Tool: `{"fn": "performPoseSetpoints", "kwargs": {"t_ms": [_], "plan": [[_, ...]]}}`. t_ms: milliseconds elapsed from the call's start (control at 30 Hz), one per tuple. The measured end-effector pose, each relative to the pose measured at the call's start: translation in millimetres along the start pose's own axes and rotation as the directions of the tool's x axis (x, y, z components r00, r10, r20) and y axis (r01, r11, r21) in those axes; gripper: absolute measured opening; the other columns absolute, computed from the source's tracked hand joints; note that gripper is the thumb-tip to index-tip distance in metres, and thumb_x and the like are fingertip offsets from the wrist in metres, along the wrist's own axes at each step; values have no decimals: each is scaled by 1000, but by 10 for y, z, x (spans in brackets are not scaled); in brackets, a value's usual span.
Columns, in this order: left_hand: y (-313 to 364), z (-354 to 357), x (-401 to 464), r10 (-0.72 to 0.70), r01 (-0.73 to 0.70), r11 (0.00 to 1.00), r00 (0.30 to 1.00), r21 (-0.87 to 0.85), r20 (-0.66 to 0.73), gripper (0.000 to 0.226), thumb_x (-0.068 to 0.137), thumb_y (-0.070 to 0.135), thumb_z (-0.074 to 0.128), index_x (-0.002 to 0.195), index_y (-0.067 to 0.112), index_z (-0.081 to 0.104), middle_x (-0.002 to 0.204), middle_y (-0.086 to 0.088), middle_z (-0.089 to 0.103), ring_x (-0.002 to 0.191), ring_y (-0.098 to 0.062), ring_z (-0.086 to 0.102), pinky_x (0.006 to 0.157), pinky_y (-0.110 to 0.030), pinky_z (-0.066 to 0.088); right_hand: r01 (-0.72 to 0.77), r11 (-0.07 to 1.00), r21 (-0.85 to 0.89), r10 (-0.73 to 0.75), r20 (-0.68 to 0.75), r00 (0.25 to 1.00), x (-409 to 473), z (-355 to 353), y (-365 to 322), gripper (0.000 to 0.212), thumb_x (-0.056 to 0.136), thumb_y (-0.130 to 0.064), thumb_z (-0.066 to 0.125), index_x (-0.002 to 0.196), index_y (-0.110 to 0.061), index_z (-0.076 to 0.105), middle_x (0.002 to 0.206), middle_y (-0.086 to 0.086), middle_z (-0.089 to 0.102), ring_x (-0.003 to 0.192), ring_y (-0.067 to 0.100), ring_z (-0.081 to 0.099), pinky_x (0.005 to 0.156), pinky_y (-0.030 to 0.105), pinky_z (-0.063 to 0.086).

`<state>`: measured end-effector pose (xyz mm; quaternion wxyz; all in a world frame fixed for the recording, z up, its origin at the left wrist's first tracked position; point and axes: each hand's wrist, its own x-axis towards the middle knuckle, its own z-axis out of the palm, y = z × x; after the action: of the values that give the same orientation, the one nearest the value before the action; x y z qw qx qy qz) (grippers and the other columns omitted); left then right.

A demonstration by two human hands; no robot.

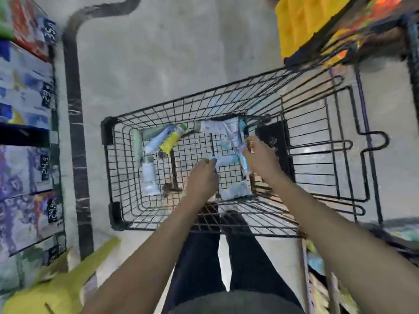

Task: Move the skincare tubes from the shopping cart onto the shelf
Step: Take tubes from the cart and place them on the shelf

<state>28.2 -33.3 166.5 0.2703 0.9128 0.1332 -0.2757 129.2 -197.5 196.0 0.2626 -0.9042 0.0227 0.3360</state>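
Note:
Several skincare tubes lie in the black wire shopping cart (118, 164). A yellow tube (170, 142), a pale blue tube (156, 141) and a green tube (137, 146) sit at the far left. Nearer me on the left lies a white tube (149, 175). Both my hands reach down into the cart. My left hand (203, 177) grips the end of a light blue tube (224, 160). My right hand (260, 162) holds a whitish tube (235, 141) with a blue end. Another white tube (215, 126) lies at the far side, and one (235, 191) lies by the near wall.
Shelves with boxed goods and price tags (48, 94) stand at the left. Another shelf with yellow and orange packs (301, 26) is at the upper right. Grey floor (158, 53) lies beyond the cart. The cart's folded child seat (328, 146) is on the right.

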Motion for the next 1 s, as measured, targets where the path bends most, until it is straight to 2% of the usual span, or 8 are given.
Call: {"fn": "performPoseSetpoints", "kwargs": {"t_ms": [167,267,400,533,700,767,900,1000], "plan": [[-191,547,908,28,-36,996,994,79,106,57,91,14,63,145,12,45,136,-17,55,122,-37,55,98,-48,48,-89,996,-16,89,33,995,924,517,338,42,99,-27,64,137,-17,50,122,13,63,111,35,63,74,33,38],[-320,930,1328,36,-51,989,994,142,106,61,86,12,67,143,14,45,131,-16,56,120,-38,55,92,-49,50,-74,996,-50,75,16,997,1379,830,509,61,97,-29,67,149,-13,39,137,19,56,123,37,57,90,39,47],[-518,1427,1635,50,-83,962,990,259,131,68,84,14,70,144,16,40,139,-17,49,127,-40,46,100,-53,42,-25,997,-75,21,-42,999,1901,1185,673,71,89,-28,72,150,-17,36,121,8,57,107,30,60,77,35,45],[-697,1767,1733,96,-108,933,994,342,51,69,78,7,70,140,19,43,132,-15,54,121,-41,50,101,-57,39,-34,992,-120,27,-56,998,2189,1420,795,88,88,-27,73,159,-29,22,136,14,51,115,35,59,84,39,48],[-808,1801,1811,183,-170,905,983,390,3,61,82,8,62,140,20,46,128,-12,57,114,-40,53,99,-59,38,-15,997,-78,4,-133,991,2270,1482,898,76,89,-24,71,154,-33,32,128,7,60,109,31,62,79,34,44],[-817,1705,1790,178,-175,917,984,359,25,59,83,11,59,140,19,47,126,-11,58,114,-39,53,98,-58,38,-67,990,123,83,-135,987,2225,1408,905,70,85,-19,73,147,-30,41,123,-2,64,104,24,63,81,34,50],[-839,1450,1700,137,-141,980,990,143,42,53,81,10,66,133,13,56,123,-11,57,114,-34,54,92,-48,45,-304,666,681,296,133,946,1936,1119,907,74,74,1,79,139,-19,49,128,8,64,97,24,68,72,36,60],[-826,1161,1548,110,-107,993,991,-47,76,50,76,10,79,124,9,66,113,-13,58,107,-34,55,87,-39,44,-427,327,843,196,381,904,1486,816,838,56,71,-1,73,124,-11,58,118,17,70,86,25,67,65,35,53]]}}
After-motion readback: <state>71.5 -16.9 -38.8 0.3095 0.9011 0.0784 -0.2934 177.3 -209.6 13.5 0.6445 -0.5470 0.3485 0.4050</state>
